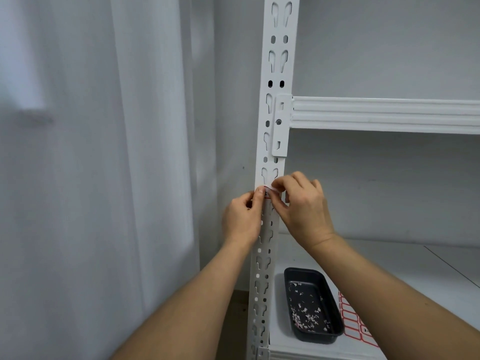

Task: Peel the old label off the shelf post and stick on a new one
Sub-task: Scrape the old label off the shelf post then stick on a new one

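Note:
A white perforated shelf post (pixel 275 105) runs up the middle of the view. A small white label with a red border (pixel 267 191) sits on it at hand height, partly covered by fingers. My left hand (pixel 242 216) holds the post's left edge, its thumb pressing on the label's left side. My right hand (pixel 302 206) pinches the label's right end, which lifts off the post in a white flap. On the shelf below lies a sheet of red-bordered labels (pixel 354 323), half hidden by my right forearm.
A black tray (pixel 335 323) holding several paper scraps stands on the lower white shelf (pixel 415 268) beside the post. A white shelf beam (pixel 384 114) crosses above the hands. A white curtain (pixel 104 152) hangs to the left.

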